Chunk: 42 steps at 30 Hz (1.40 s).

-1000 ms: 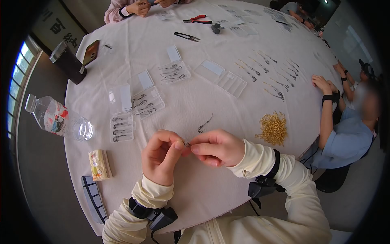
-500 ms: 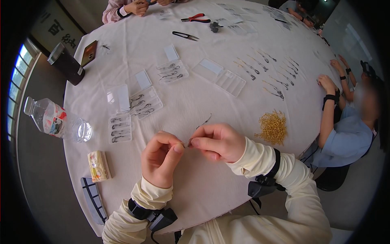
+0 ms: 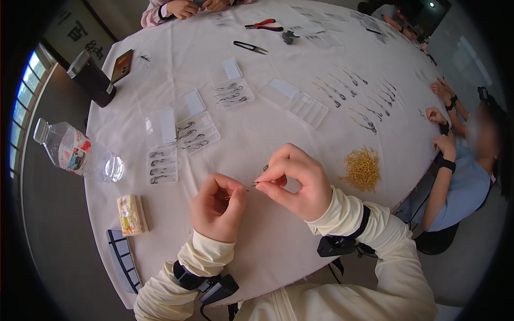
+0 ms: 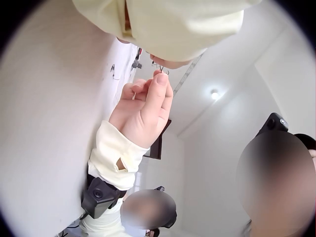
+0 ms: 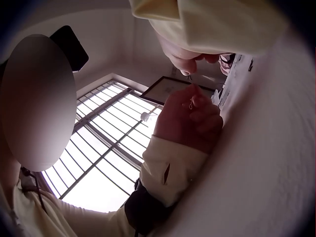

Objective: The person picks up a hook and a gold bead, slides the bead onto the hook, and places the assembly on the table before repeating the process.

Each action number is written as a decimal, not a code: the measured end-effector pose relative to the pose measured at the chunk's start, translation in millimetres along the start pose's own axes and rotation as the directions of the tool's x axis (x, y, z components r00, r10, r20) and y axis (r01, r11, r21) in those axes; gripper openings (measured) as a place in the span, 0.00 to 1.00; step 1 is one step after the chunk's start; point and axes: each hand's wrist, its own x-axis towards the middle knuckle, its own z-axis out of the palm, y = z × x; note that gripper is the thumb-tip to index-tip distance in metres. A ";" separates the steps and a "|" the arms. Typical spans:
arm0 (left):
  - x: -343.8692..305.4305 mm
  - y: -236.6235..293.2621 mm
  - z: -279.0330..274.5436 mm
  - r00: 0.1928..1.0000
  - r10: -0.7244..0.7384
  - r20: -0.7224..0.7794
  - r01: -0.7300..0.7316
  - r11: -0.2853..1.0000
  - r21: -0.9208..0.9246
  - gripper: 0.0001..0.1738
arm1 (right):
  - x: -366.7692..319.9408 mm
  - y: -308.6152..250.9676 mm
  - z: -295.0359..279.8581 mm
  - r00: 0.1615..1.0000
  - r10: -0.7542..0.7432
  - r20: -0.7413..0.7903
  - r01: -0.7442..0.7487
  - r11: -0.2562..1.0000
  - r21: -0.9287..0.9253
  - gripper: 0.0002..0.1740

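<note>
My left hand [image 3: 219, 206] pinches a small item, and a bit of gold wire [image 3: 227, 198] shows at its curled fingers. The right wrist view also shows this gold loop [image 5: 191, 103] against the left hand [image 5: 187, 118]. Facing it, my right hand [image 3: 300, 182] pinches a tiny dark metal piece [image 3: 254, 185] between thumb and forefinger. In the left wrist view, thin dark hooks [image 4: 162, 68] stick out at the fingertips of the right hand [image 4: 148, 103]. Behind the right hand, part of a dark hook [image 3: 265, 167] lies on the cloth.
Gold pieces [image 3: 361, 168] are heaped at right, below rows of tied hooks [image 3: 337, 91]. Clear cases [image 3: 162, 166] with hooks, an open case [image 3: 308, 109], snips [image 3: 250, 47] and pliers [image 3: 264, 24] lie beyond. At left stand a bottle [image 3: 75, 150], tumbler [image 3: 93, 80] and tissue pack [image 3: 131, 215].
My right hand has risen and drawn slightly away from the left, its fingers more arched. The left hand has shifted slightly right. A seated person at right has moved their arms.
</note>
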 end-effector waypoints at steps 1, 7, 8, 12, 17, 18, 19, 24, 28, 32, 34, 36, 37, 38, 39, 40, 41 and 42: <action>-0.7 1.5 0.9 1.000 0.003 0.004 -0.003 1.000 0.015 0.05 | -0.4 0.2 0.8 1.000 0.000 0.001 0.000 1.000 0.000 0.07; -2.3 2.2 1.7 1.000 -0.005 0.027 0.006 1.000 -0.015 0.05 | -1.7 0.3 2.2 0.997 -0.078 -0.019 0.074 0.985 -0.158 0.09; -2.6 1.6 0.8 1.000 -0.006 0.027 0.006 1.000 -0.015 0.05 | -1.4 0.7 2.4 0.991 -0.131 -0.022 0.123 0.972 -0.202 0.10; -2.4 -0.9 -0.4 0.998 0.031 0.055 -0.031 1.000 -0.001 0.04 | -1.3 0.5 4.4 0.975 -0.221 -0.032 0.203 0.938 -0.282 0.10; -2.7 1.9 -0.6 0.994 0.081 0.078 -0.088 0.992 0.090 0.03 | -1.7 -3.6 1.3 0.985 -0.172 -0.029 0.160 0.955 -0.250 0.09; -2.4 1.0 -0.7 0.993 0.083 0.085 -0.090 0.993 0.082 0.03 | -1.1 -4.7 0.5 0.991 -0.131 -0.035 0.122 0.972 -0.200 0.09; -2.2 0.6 -0.7 0.992 0.086 0.091 -0.093 0.993 0.074 0.03 | 0.0 -3.7 0.0 0.991 -0.131 -0.035 0.121 0.972 -0.200 0.09; -1.1 -0.4 -2.8 0.988 0.053 0.147 -0.050 0.999 -0.020 0.04 | -5.7 10.1 9.7 0.990 0.138 0.017 -0.134 0.917 0.376 0.05; -1.8 0.8 -2.3 0.989 0.011 0.145 -0.002 0.998 -0.059 0.04 | -6.2 7.8 5.8 0.984 0.172 0.051 -0.177 0.890 0.421 0.04; -1.7 1.4 -1.9 0.992 -0.008 0.126 0.014 0.999 -0.048 0.04 | -0.5 1.9 1.6 0.999 -0.031 0.004 0.031 0.996 0.089 0.07; -2.1 2.2 -1.2 0.993 0.003 0.118 0.001 0.999 -0.039 0.04 | -0.4 1.7 2.2 0.993 -0.115 -0.011 0.115 0.993 -0.034 0.08; -2.5 1.6 -1.0 0.994 0.004 0.111 0.001 0.999 -0.041 0.04 | -1.7 2.2 3.7 0.984 -0.178 -0.025 0.173 0.976 -0.136 0.10; -2.7 1.4 -1.1 0.995 0.005 0.104 -0.001 0.999 -0.044 0.04 | -1.9 2.2 3.8 0.984 -0.178 -0.024 0.173 0.976 -0.136 0.10; -2.8 1.6 -1.3 0.995 0.006 0.103 -0.001 0.999 -0.044 0.04 | -2.1 2.2 3.7 0.977 -0.212 -0.009 0.207 0.963 -0.170 0.11; -3.0 1.7 -1.6 0.995 0.003 0.100 0.001 0.999 -0.044 0.04 | -2.2 2.3 3.8 0.970 -0.244 0.008 0.241 0.949 -0.204 0.12; -3.0 1.8 -1.9 0.995 0.000 0.098 0.004 0.999 -0.044 0.04 | -1.9 3.0 4.8 0.970 -0.245 0.009 0.241 0.949 -0.204 0.12; -3.0 1.8 -2.0 0.995 0.000 0.097 0.004 0.999 -0.045 0.04 | -1.4 4.3 6.2 0.960 -0.279 0.001 0.271 0.933 -0.236 0.11; -3.0 1.8 -1.9 0.996 0.003 0.093 0.000 0.999 -0.039 0.04 | -1.0 5.0 7.0 0.950 -0.313 -0.005 0.300 0.915 -0.268 0.10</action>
